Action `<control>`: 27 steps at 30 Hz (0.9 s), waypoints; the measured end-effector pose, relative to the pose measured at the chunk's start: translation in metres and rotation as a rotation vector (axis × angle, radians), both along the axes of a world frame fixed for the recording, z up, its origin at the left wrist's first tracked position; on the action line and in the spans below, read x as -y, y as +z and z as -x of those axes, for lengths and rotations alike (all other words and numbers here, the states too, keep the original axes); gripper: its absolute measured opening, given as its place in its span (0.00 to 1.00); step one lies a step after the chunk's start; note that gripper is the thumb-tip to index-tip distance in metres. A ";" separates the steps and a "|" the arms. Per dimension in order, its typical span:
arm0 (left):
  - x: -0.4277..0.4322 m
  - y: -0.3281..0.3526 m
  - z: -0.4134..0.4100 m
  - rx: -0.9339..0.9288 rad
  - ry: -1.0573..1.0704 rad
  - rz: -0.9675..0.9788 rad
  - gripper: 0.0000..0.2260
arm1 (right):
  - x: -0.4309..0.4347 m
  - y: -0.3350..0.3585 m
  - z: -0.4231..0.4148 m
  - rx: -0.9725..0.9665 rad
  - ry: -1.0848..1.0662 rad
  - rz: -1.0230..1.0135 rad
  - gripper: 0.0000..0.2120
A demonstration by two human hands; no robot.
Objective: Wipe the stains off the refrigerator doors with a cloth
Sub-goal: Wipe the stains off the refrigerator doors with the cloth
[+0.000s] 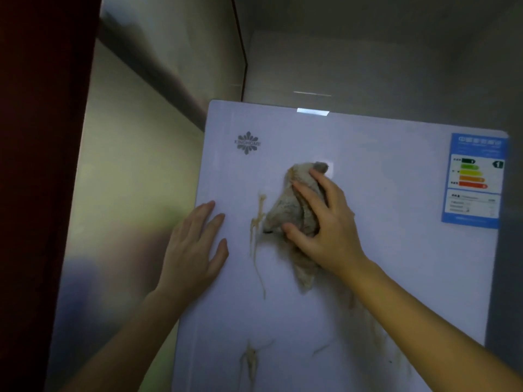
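The white refrigerator door (382, 250) fills the lower right of the head view. A brownish stain (256, 230) runs down it in streaks, and another stain (250, 363) sits lower down. A crumpled beige cloth (288, 210) lies against the door just right of the upper stain. My right hand (325, 222) presses the cloth to the door, its fingers spread over it and slightly bent. My left hand (195, 247) lies flat on the door near its left edge, fingers straight, holding nothing.
An energy label (474, 179) is stuck at the door's top right, and a brand logo (247, 142) at its top left. A glossy wall (127, 193) stands left of the fridge, with a dark red panel (34, 165) at the far left.
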State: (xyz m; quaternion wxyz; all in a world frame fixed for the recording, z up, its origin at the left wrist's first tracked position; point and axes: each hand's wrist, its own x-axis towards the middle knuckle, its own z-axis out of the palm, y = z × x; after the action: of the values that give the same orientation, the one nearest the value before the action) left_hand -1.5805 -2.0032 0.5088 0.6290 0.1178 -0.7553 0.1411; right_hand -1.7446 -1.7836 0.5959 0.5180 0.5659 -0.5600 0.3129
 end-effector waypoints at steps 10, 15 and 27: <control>0.007 -0.015 0.006 -0.038 -0.060 0.012 0.22 | 0.013 0.042 0.007 -0.194 0.022 -0.117 0.33; 0.009 -0.017 0.007 -0.052 -0.063 0.026 0.21 | 0.020 0.031 0.000 -0.221 0.059 -0.218 0.36; 0.004 -0.016 0.007 -0.054 -0.054 0.010 0.22 | 0.020 0.063 0.001 -0.170 0.060 -0.129 0.34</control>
State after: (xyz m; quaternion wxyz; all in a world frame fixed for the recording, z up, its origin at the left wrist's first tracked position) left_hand -1.5872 -2.0076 0.4932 0.6534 0.0979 -0.7403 0.1244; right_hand -1.7459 -1.8033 0.6593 0.5161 0.6392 -0.5159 0.2426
